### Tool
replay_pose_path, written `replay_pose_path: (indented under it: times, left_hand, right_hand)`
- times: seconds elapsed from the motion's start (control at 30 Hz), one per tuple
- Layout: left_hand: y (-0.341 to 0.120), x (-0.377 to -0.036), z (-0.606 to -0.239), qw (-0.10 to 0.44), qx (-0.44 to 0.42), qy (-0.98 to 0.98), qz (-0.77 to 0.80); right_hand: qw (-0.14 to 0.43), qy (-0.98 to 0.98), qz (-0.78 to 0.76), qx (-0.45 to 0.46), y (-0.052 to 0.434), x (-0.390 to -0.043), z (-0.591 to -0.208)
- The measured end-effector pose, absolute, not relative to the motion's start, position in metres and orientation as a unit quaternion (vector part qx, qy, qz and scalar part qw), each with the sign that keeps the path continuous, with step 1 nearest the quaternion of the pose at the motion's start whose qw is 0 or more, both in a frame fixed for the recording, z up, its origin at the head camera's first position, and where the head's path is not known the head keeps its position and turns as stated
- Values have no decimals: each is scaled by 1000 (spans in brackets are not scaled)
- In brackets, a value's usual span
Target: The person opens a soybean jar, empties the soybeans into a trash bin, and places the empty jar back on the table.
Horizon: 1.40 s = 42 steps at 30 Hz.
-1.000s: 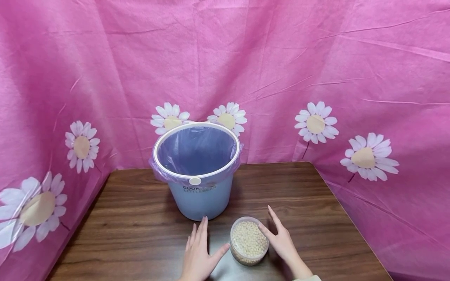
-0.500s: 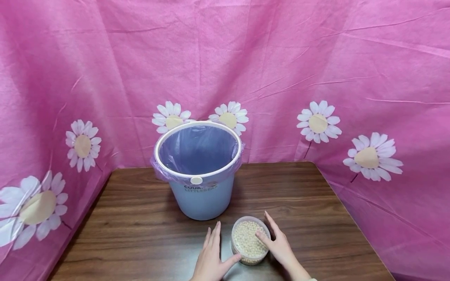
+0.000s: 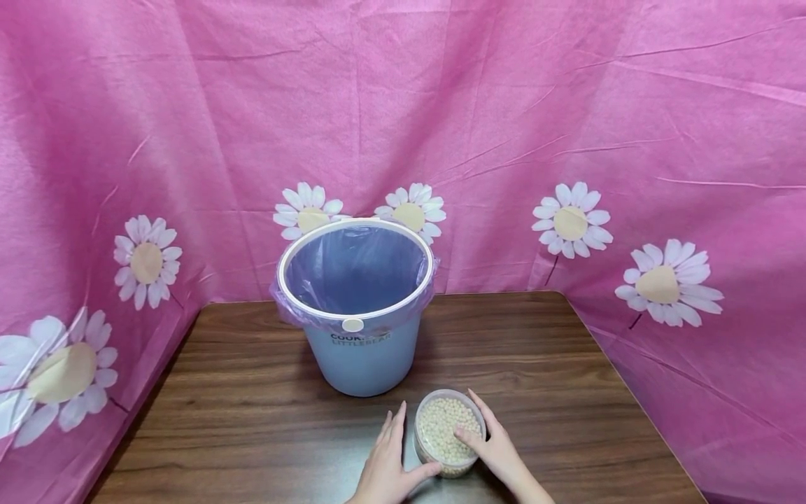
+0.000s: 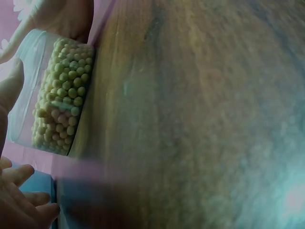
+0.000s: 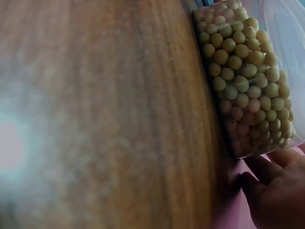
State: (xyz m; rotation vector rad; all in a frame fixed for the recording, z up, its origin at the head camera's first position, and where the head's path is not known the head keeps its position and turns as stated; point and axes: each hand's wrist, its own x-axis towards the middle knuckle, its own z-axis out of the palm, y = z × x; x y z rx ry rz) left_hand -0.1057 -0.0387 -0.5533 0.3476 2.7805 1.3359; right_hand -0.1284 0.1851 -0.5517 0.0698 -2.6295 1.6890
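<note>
A small clear round container [image 3: 443, 430] full of pale beige beads stands on the wooden table [image 3: 252, 420] near its front edge. My left hand [image 3: 392, 465] lies on the table just left of it with fingers straight and the thumb against its side. My right hand [image 3: 494, 444] cups its right side, thumb over the rim. The left wrist view shows the container [image 4: 55, 95] from the side, my left thumb [image 4: 8, 88] on it and the right hand [image 4: 62, 16] behind. In the right wrist view, my right fingers [image 5: 279, 191] curl by the container [image 5: 243, 81].
A pale blue bucket [image 3: 359, 357] lined with a thin purple bag stands upright just behind the container, its mouth open. Pink cloth with white daisies [image 3: 567, 140] hangs behind and at both sides of the table. The table's right edge [image 3: 630, 399] drops off beside my right hand.
Both hands have closed in on the container: the left slid right until its thumb met the side, and the right drew in and wrapped the other side. The container stayed put.
</note>
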Motion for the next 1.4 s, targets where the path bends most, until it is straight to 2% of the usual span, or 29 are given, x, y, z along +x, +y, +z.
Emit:
replay_pose_path:
  times: [0.27, 0.47, 0.93, 1.4]
  left_hand:
    - [-33, -106, -557, 38, 121, 891, 436]
    - [-32, -106, -559, 45, 133, 895, 424]
    - [-28, -106, -559, 15, 107, 892, 439]
    - [-34, -109, -550, -9, 127, 861, 492]
  right_hand:
    - [8, -808, 585, 73, 188, -125, -560]
    - [-15, -782, 619, 71, 187, -124, -564]
    - [-28, -769, 638, 25, 176, -123, -557]
    - [-45, -806, 587, 56, 178, -126, -530]
